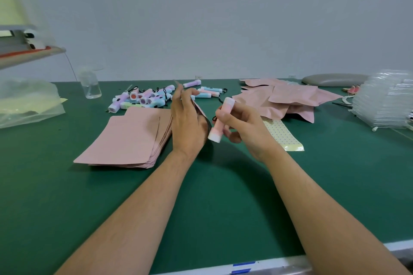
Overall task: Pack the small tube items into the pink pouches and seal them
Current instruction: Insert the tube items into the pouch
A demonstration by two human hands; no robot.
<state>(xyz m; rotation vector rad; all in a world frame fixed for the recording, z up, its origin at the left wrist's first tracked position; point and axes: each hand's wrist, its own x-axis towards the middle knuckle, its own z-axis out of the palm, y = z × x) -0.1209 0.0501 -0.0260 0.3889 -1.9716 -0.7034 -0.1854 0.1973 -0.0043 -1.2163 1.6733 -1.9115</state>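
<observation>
Tube: a pink-and-white tube [221,119] is held clear of the green tabletop [111,196], tilted, white end pointing down toward 7 o'clock.
Right grip: the right grip [243,127] is clenched around the tube's middle, thumb across its upper side, both ends showing.
Pouch: a pink pouch [200,111] stands almost edge-on just beside the tube, at its 9 o'clock.
Left grip: the left grip [190,123] is grasping that pouch, back of the hand to the camera, fingers reaching up along it.
Gap: the tube's lower end sits near the pouch's edge; whether they touch cannot be told.
Flat stack: a fanned stack of pouches [127,138] lies at 9 o'clock from the tube, beside the left wrist.
Loose tubes: a pile of pastel tubes [145,97] with black cords lies at 11 o'clock.
Heap: crumpled pink pouches [290,98] are piled at 2 o'clock.
Sticker sheet: a yellowish dotted sheet [283,135] lies at 3 o'clock, partly under the right grip.
Edges: a clear bottle [90,85] stands far left; stacked clear trays [388,100] sit far right.
</observation>
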